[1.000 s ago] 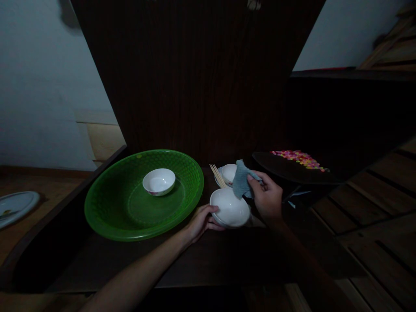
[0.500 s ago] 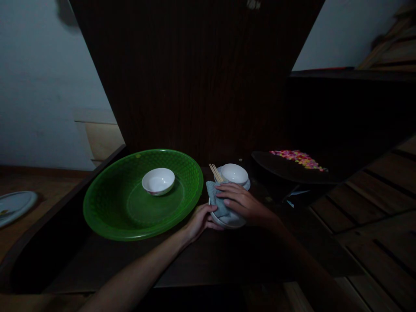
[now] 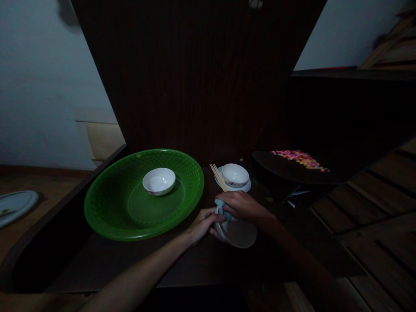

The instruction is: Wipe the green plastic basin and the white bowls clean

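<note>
My left hand (image 3: 205,225) grips the left edge of a white bowl (image 3: 242,234), its thumb over the rim. The bowl is tilted so its inside partly shows. My right hand (image 3: 242,204) is closed on a grey-blue cloth (image 3: 219,205), bunched against the bowl's upper rim; most of the cloth is hidden under the fingers. Just beyond the hands, a second white bowl (image 3: 235,174) with a patterned outside sits on a white plate (image 3: 248,186). Several wooden chopsticks (image 3: 218,177) lean across that plate's left side.
To the left stands a large green basin (image 3: 107,208) with a white bowl (image 3: 159,181) inside. Small pink and yellow pieces (image 3: 300,158) lie on a dark ledge at right. A dark upright panel (image 3: 201,86) rises behind. A white oval dish (image 3: 17,207) is at far left.
The held bowl has come nearer and tilted, showing more of its inside. The cloth, spread over the bowl before, is now bunched under my right hand at the rim.
</note>
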The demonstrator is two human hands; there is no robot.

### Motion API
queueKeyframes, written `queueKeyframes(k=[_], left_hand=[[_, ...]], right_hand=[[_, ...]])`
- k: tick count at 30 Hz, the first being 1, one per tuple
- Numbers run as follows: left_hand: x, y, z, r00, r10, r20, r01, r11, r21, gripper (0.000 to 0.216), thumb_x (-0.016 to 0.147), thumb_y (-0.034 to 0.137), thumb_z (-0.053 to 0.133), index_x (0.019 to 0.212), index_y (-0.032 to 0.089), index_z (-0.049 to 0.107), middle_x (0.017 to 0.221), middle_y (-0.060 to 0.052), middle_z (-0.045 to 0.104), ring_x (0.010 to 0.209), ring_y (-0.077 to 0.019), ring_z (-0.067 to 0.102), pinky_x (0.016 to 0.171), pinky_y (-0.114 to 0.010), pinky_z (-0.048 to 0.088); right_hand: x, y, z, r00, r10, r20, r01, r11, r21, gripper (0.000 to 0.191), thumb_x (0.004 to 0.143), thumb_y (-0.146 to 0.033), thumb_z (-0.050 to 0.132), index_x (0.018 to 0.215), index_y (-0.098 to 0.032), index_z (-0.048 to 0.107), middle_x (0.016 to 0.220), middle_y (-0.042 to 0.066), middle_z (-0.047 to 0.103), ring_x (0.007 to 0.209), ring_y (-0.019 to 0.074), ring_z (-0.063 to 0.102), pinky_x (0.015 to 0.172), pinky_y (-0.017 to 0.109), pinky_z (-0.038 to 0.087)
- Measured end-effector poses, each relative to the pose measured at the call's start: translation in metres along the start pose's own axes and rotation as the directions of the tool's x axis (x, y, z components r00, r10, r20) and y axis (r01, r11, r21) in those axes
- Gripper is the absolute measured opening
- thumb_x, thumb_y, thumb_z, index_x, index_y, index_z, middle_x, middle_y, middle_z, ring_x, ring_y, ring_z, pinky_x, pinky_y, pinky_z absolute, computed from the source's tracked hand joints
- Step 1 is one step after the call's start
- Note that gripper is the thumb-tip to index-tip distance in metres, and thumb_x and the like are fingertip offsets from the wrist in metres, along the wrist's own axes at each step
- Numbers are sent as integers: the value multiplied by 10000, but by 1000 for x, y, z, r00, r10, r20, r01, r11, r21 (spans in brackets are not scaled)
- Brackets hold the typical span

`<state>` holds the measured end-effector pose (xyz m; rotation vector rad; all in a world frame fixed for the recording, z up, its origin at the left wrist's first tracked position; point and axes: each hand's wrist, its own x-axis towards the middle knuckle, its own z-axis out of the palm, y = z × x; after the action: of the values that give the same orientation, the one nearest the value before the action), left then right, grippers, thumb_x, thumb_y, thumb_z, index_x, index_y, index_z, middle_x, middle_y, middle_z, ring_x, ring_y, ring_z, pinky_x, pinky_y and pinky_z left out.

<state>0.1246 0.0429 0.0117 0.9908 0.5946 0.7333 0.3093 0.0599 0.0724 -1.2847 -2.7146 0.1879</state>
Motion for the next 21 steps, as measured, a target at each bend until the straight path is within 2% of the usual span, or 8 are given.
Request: queueKeyframes(k=[3,7,16,21], left_hand=[[0,0,0,1000,6,-22,-6,1000,13,201,670,321,696,748,136,690,632,-14,626,548,-135,570,483,-212,425],[2,-4,-1,999,10,-42,-10,1000,9,170,649,302,661,701,140,667,618,-5,608,544,-130,551,461,-203,406],[0,-7,-1,997,-7,-79,5,1000,-24,235,634,335,640,747,132,673,668,-33,625,592,-163,570,479,-261,495],[-2,-5,-1,997,-10,-79,8,1000,-26,314,626,345,636,833,118,701,719,-66,664,638,-202,599,511,-325,540]], right_hand=[[-1,-3,-7,998,47,46,-45,998,-37,128,951,-180,524,974,-164,649,937,74,720,831,197,662,699,277,442],[-4,-3,-14,994,78,80,-77,997,-17,116,963,-173,519,932,-157,630,913,68,720,810,190,661,678,267,418],[-11,12,-10,984,172,49,-173,985,14,126,955,-218,541,961,-160,653,908,109,718,872,238,671,733,318,477],[-15,17,-6,966,254,42,-257,964,70,155,957,-231,516,966,-170,658,885,94,706,863,224,665,748,328,500]])
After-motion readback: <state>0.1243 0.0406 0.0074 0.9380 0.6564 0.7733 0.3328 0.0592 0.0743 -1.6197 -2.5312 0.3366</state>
